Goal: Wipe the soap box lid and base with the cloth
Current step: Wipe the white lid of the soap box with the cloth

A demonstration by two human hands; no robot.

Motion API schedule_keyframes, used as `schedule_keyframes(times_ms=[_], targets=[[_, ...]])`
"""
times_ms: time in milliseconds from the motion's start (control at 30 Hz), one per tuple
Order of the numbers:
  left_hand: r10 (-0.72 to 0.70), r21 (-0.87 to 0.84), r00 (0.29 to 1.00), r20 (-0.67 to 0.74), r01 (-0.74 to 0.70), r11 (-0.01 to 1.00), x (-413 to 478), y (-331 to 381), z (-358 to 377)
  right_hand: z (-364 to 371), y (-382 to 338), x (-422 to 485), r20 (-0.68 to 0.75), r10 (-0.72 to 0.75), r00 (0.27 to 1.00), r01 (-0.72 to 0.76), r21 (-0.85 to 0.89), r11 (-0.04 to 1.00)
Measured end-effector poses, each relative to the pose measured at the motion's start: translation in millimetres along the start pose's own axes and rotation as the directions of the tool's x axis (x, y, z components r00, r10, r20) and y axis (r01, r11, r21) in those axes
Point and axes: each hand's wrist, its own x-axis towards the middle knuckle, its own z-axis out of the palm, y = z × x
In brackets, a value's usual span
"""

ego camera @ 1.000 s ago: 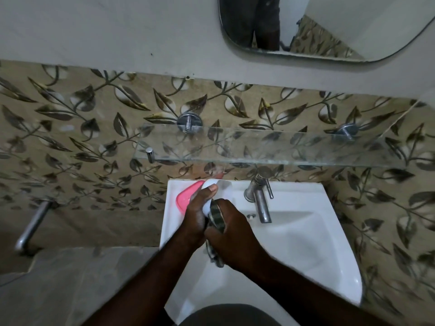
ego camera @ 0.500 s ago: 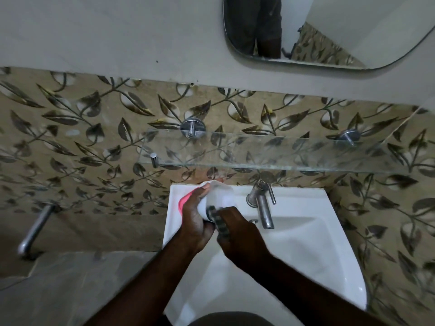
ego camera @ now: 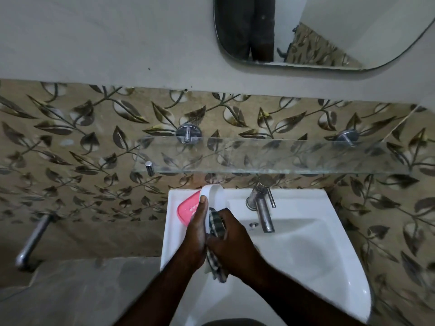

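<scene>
Over the left side of the sink, my left hand (ego camera: 196,234) grips a white soap box part (ego camera: 213,196), held on edge with its hollow side facing right. My right hand (ego camera: 233,243) grips a dark checked cloth (ego camera: 216,223) and presses it into that white part. The cloth's lower end hangs below both hands. A pink soap box part (ego camera: 187,209) with small slots lies flat on the sink's left ledge, partly hidden behind my left hand.
The white sink (ego camera: 317,255) has a steel tap (ego camera: 261,208) at its back. A glass shelf (ego camera: 270,156) juts out above it, and a mirror (ego camera: 329,31) hangs higher. A metal pipe (ego camera: 33,241) sticks out of the wall at the left.
The white part has been turned more on edge in my left hand. My right hand has slid the cloth along it. Both hands stay over the sink's left side.
</scene>
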Motion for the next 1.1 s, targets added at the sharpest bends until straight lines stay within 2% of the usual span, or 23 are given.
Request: schedule_keyframes(times_ms=[33,100,167,233,267,333,400,433,467,533,567,633,667,700,733,767,800,867,900,933,1000,1067,1100], targets=[[-0.005,-0.013,1.000,0.004,0.005,1.000,0.1,2.8,-0.2,1.6,-2.5,-5.3,0.008,-0.023,1.000,0.023,-0.028,0.999],[-0.015,-0.060,0.999,0.031,0.017,0.998,0.0,12.1,-1.7,-1.0,4.1,-12.8,0.074,-0.142,0.987,0.156,-0.229,0.961],[-0.039,-0.053,0.998,0.041,0.041,0.998,2.7,18.3,-3.1,-10.4,20.1,-10.6,0.168,-0.287,0.943,0.333,-0.492,0.805],[-0.026,-0.036,1.000,0.014,0.027,0.999,3.2,20.5,1.5,-22.2,32.3,-1.7,0.211,-0.315,0.925,0.377,-0.608,0.698],[-0.013,-0.032,1.000,0.008,0.013,0.999,4.3,20.0,4.5,-24.0,34.2,1.0,0.195,-0.310,0.930,0.364,-0.593,0.718],[0.037,-0.009,0.999,0.006,-0.037,0.999,3.7,16.6,8.5,-19.3,25.6,2.0,0.109,-0.246,0.963,0.268,-0.452,0.851],[0.078,0.024,0.997,0.015,-0.078,0.997,0.7,13.3,11.0,-12.5,7.2,-2.6,0.063,-0.017,0.998,0.023,-0.103,0.994],[0.082,0.027,0.997,0.017,-0.082,0.996,0.3,12.0,10.7,-9.9,0.2,-5.7,0.105,0.062,0.992,-0.068,0.049,0.996],[0.085,0.022,0.996,0.023,-0.086,0.996,0.1,11.4,9.3,-9.4,-2.7,-8.5,0.137,0.066,0.988,-0.080,0.105,0.991],[0.100,0.024,0.995,0.019,-0.101,0.995,-0.3,15.2,8.0,-11.2,5.3,-13.8,0.143,-0.028,0.989,0.029,-0.004,1.000],[0.088,0.042,0.996,0.016,-0.089,0.995,-0.4,17.5,7.6,-14.6,12.1,-15.0,0.135,-0.110,0.985,0.130,-0.144,0.981],[0.028,0.077,1.000,0.006,-0.028,0.997,-0.6,19.7,8.9,-22.3,33.0,-10.0,0.179,-0.300,0.937,0.349,-0.445,0.825],[0.009,0.086,1.000,0.008,-0.010,0.996,0.8,19.4,9.2,-25.1,45.4,-5.7,0.207,-0.342,0.917,0.399,-0.535,0.745],[-0.002,0.085,1.000,0.023,0.000,0.996,1.0,18.7,9.9,-26.3,49.8,-4.9,0.199,-0.346,0.917,0.396,-0.557,0.730],[-0.007,0.086,0.999,0.031,0.004,0.996,0.5,16.6,11.9,-26.7,46.6,-4.7,0.165,-0.313,0.935,0.352,-0.521,0.777],[-0.013,0.102,1.000,0.017,0.011,0.995,-0.5,14.7,14.2,-25.9,36.9,-5.9,0.093,-0.245,0.965,0.261,-0.406,0.876],[-0.017,0.095,1.000,0.003,0.017,0.995,1.2,12.3,14.3,-22.8,24.4,-7.9,0.031,-0.105,0.994,0.109,-0.186,0.976],[0.004,0.058,1.000,-0.012,-0.003,0.998,4.0,9.8,15.6,-16.4,3.6,-11.5,0.084,0.076,0.994,-0.091,0.189,0.978],[0.055,0.069,0.998,-0.019,-0.054,0.996,3.9,11.7,16.8,-15.6,-0.6,-13.1,0.091,0.062,0.994,-0.082,0.224,0.971],[0.104,0.094,0.994,-0.029,-0.100,0.991,5.6,13.7,16.8,-14.4,1.1,-14.5,0.067,0.020,0.998,-0.031,0.173,0.984],[0.107,0.119,0.994,-0.020,-0.104,0.987,7.2,17.1,16.9,-17.9,15.8,-16.0,0.047,-0.166,0.985,0.171,-0.143,0.975],[0.004,0.096,1.000,0.025,-0.006,0.995,7.5,15.1,14.9,-26.9,43.4,-8.3,0.174,-0.348,0.921,0.388,-0.486,0.783],[-0.063,0.078,0.998,0.012,0.062,0.995,7.8,13.0,13.8,-31.2,55.2,-4.0,0.219,-0.389,0.895,0.441,-0.560,0.701]])
